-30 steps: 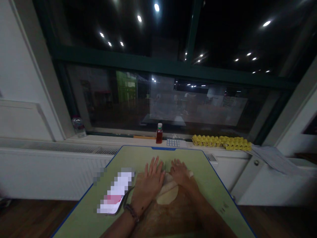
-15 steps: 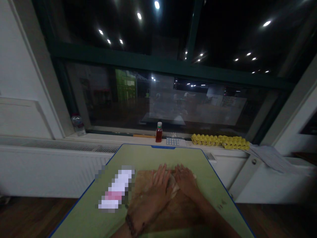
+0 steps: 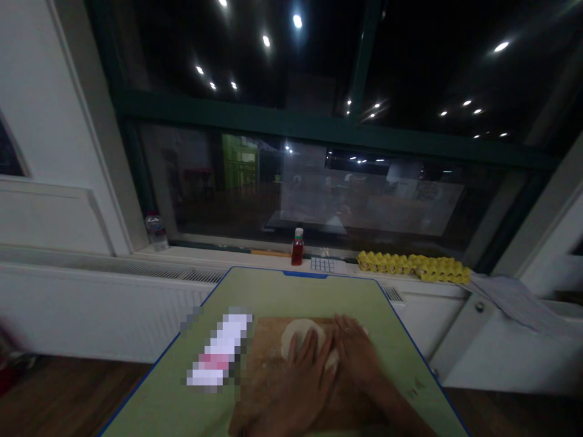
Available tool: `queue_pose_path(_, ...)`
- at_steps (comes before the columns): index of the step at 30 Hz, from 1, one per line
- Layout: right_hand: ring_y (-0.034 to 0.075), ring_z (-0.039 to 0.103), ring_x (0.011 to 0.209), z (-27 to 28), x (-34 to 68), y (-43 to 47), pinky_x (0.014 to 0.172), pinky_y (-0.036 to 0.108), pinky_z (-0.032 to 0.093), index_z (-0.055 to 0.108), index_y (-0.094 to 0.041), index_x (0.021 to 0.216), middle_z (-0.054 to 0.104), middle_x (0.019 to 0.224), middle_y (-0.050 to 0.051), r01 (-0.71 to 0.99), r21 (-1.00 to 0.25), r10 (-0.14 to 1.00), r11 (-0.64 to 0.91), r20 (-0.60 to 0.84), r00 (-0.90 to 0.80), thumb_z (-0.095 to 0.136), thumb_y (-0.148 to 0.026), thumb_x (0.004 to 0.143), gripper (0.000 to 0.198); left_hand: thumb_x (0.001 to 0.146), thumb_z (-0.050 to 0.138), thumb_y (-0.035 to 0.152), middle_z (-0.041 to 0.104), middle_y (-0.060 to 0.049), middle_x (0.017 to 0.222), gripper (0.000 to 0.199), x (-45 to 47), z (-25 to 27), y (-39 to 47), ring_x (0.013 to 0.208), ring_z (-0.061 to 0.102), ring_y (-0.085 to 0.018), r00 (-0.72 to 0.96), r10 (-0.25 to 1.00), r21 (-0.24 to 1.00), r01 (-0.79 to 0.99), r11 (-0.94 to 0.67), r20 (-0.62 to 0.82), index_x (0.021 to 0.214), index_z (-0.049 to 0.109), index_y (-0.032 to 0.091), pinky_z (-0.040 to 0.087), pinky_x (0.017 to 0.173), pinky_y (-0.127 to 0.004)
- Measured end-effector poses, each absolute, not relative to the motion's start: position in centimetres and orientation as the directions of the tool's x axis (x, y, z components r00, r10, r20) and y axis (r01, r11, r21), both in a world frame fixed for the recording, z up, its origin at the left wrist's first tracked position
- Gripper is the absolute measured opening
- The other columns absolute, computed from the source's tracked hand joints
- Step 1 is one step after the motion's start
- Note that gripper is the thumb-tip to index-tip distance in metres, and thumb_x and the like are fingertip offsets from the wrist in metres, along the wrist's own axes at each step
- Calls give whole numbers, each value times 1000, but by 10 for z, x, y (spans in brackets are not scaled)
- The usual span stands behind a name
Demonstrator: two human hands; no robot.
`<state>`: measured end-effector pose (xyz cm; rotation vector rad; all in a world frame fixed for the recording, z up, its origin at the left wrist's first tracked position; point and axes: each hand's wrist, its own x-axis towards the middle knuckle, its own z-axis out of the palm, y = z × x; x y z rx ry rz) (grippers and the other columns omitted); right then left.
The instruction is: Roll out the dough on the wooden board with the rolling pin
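Observation:
A flat, pale round of dough lies on a wooden board. My left hand rests over the near part of it, palm down with the fingers spread. Just to the right, my right hand lies flat, its fingers stretched forward over the right side of the board. A pale edge, perhaps more dough, shows past its fingertips. What lies beneath both palms is hidden.
The board is on a green table with a blue rim. A blurred-out pale panel is on the left. On the sill stand a red bottle, a clear bottle and yellow egg trays.
My left hand has drawn back towards me and to the right, uncovering the far left part of the dough. My right hand stays over the board's right side. The view has shifted slightly.

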<state>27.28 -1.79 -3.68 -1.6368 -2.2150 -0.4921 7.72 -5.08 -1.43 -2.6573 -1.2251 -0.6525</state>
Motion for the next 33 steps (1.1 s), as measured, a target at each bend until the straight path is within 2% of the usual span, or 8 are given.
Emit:
queue_pose_path(5, 23, 36, 139, -46, 284, -38, 111, 42, 34, 45, -15, 142, 46, 147, 8, 957, 97, 779, 273, 561, -279, 32, -26, 99, 46, 102, 30, 37, 40, -10, 152, 54, 90, -15, -65, 139, 36, -32, 644, 633, -8, 704, -710, 430, 154, 21, 26, 33, 109, -59)
queue_pose_path(9, 22, 31, 142, -43, 283, -49, 112, 44, 33, 44, -17, 143, 44, 149, 7, 964, 43, 785, 264, 571, -240, 30, -25, 100, 46, 102, 28, 40, 36, -10, 154, 58, 94, -13, -75, 141, 33, -29, 645, 622, -24, 703, -711, 444, 155, 15, 21, 32, 111, -51)
queue_pose_path(15, 18, 44, 134, -39, 310, -69, 114, 45, 32, 46, -25, 141, 53, 141, 4, 909, -27, 777, 415, 531, -339, 36, -29, 100, 43, 98, 39, 44, 28, -3, 157, 69, 81, -4, -90, 143, 30, -23, 743, 516, -1, 571, -821, 425, 155, 7, 23, 28, 116, -41)
queue_pose_path(19, 19, 52, 126, -34, 329, -88, 110, 42, 39, 47, -29, 140, 57, 137, 4, 884, -72, 781, 462, 505, -366, 52, -37, 94, 47, 99, 37, 38, 30, -1, 157, 60, 50, 0, -79, 144, 26, -23, 568, 708, 199, 704, -682, 419, 154, 14, 30, 26, 117, -46)
queue_pose_path(23, 19, 62, 110, -30, 331, -95, 98, 36, 48, 59, -31, 126, 67, 120, 2, 885, -82, 784, 459, 505, -360, 58, -30, 90, 36, 98, 35, 47, 28, -7, 158, 57, 22, 6, -53, 146, 21, -28, 343, 919, 292, 874, -388, 194, 149, 35, 23, 18, 117, -54)
queue_pose_path(28, 19, 68, 94, -31, 335, -97, 85, 33, 54, 65, -26, 112, 72, 107, 4, 885, 93, 693, 457, 587, -419, 51, -32, 94, 23, 99, 28, 51, 26, -9, 158, 59, 12, 14, -38, 146, 19, -25, 353, 935, 290, 892, -347, 33, 147, 38, 18, 14, 118, -53)
queue_pose_path(31, 18, 70, 86, -31, 346, -106, 76, 30, 56, 64, -25, 112, 73, 104, 4, 894, 131, 630, 428, 666, -399, 39, -35, 99, 30, 100, 29, 46, 34, -5, 155, 51, 10, 11, -37, 145, 26, -24, 401, 913, 263, 876, -405, 71, 146, 40, 26, 16, 117, -55)
queue_pose_path(33, 17, 71, 82, -31, 353, -115, 71, 28, 56, 63, -25, 114, 72, 105, 4, 921, 77, 639, 383, 698, -324, 34, -36, 101, 34, 99, 33, 43, 38, -3, 153, 47, 9, 6, -36, 143, 30, -27, 412, 902, 227, 873, -432, 130, 144, 43, 30, 20, 115, -58)
